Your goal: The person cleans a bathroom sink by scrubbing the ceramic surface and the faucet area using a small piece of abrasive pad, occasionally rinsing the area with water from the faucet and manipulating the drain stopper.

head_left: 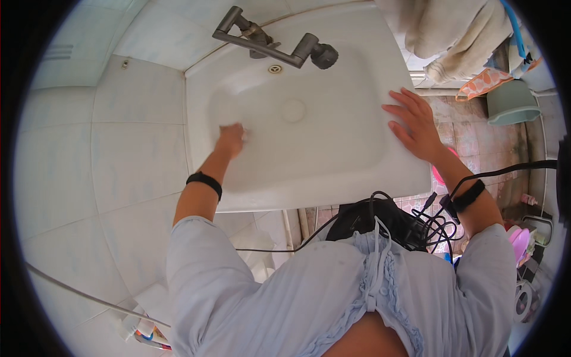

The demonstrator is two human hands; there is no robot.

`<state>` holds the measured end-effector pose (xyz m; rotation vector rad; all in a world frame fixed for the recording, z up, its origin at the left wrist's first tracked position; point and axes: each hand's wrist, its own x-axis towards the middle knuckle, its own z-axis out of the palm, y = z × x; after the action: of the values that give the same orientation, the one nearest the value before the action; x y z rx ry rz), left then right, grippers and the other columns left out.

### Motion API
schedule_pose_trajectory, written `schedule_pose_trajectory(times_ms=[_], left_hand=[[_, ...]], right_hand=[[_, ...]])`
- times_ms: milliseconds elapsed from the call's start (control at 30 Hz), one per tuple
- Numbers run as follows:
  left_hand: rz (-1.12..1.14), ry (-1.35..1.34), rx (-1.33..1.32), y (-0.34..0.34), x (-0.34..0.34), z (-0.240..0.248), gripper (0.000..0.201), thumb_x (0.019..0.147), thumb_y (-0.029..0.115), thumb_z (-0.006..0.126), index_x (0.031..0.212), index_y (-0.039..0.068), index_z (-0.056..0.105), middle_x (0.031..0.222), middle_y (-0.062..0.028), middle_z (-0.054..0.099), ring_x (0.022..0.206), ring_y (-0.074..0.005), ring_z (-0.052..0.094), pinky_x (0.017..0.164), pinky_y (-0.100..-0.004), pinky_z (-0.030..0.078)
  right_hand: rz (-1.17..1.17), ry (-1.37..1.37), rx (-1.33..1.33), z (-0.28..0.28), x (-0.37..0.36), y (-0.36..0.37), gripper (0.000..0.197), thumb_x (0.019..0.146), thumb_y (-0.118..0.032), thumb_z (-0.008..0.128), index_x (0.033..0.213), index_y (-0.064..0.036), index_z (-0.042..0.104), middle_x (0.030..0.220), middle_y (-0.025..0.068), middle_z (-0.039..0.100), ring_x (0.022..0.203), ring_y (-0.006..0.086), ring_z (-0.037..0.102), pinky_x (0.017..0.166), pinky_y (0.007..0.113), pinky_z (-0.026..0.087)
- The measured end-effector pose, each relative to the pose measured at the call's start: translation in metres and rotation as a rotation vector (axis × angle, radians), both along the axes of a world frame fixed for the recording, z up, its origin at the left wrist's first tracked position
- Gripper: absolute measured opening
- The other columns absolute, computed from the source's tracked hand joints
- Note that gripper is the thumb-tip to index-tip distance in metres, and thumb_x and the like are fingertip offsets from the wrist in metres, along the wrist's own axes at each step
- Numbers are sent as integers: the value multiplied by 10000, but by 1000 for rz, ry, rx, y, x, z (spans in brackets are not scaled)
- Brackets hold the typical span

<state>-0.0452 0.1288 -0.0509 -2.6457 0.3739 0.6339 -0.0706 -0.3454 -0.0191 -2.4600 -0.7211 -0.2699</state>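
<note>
Fingers of left hand (pixel 231 141) curling inside sink (pixel 321 195) near left edge, can't tell if holding; right hand (pixel 418 128) spreading wide at right edge; round drain (pixel 292 110) lying between, nearer left.

The sink (pixel 321 194) stands between the tiled wall (pixel 137 160) on the left and the floor (pixel 485 140) on the right. At its far edge sits the tap (pixel 262 47), left of centre, with the overflow hole (pixel 274 69) just nearer and the drain (pixel 293 110) nearer again, at the basin's bottom. The left hand (pixel 229 140) is at the basin's left side; the right hand (pixel 416 125) is at the right rim. Cloths (pixel 455 38) hang beyond the far right corner, with a bucket (pixel 513 107) to their near right. Cables (pixel 437 235) lie before the near edge, toward the right.
</note>
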Motion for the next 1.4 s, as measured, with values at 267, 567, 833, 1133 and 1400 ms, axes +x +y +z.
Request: schedule_pose_trajectory(times_ms=[267, 567, 833, 1133, 1400], left_hand=[[948, 236, -913, -15, 1, 22, 328, 818, 69, 487, 1141, 24, 522, 1016, -70, 589, 879, -184, 569, 763, -305, 460], [1033, -374, -1456, -39, 113, -36, 254, 761, 4, 561, 1000, -44, 491, 928, -159, 555, 774, -239, 597, 539, -319, 548], [791, -1054, -1109, -137, 133, -92, 148, 717, -114, 483, 862, -141, 468, 820, -162, 561, 758, -291, 571, 594, -382, 553], [815, -740, -1559, -214, 120, -55, 123, 698, 61, 603, 781, 5, 531, 805, -80, 535, 777, -220, 531, 760, -337, 424], [1076, -781, -1900, -36, 116, -37, 149, 702, -128, 391, 794, -110, 506, 763, -187, 600, 536, -307, 602, 526, -362, 554]], right_hand=[[-6, 4, 47, -8, 2, 4, 295, 786, -201, 577, 1080, -177, 569, 1272, 32, 431, 1229, 268, 317, 1001, 423, 243], [-13, 18, 48, -9, 3, -1, 304, 768, -189, 585, 1072, -180, 570, 1266, 38, 429, 1230, 270, 313, 999, 425, 245], [-20, 39, 37, -7, 3, 0, 308, 754, -180, 599, 1061, -179, 575, 1261, 32, 430, 1227, 267, 318, 994, 421, 249], [-4, 38, 43, -4, 5, 1, 300, 757, -185, 601, 1056, -177, 578, 1255, 33, 439, 1224, 265, 322, 991, 419, 252], [2, -1, 29, -10, 6, -1, 292, 758, -179, 601, 1049, -174, 579, 1248, 42, 436, 1226, 266, 316, 989, 419, 253]])
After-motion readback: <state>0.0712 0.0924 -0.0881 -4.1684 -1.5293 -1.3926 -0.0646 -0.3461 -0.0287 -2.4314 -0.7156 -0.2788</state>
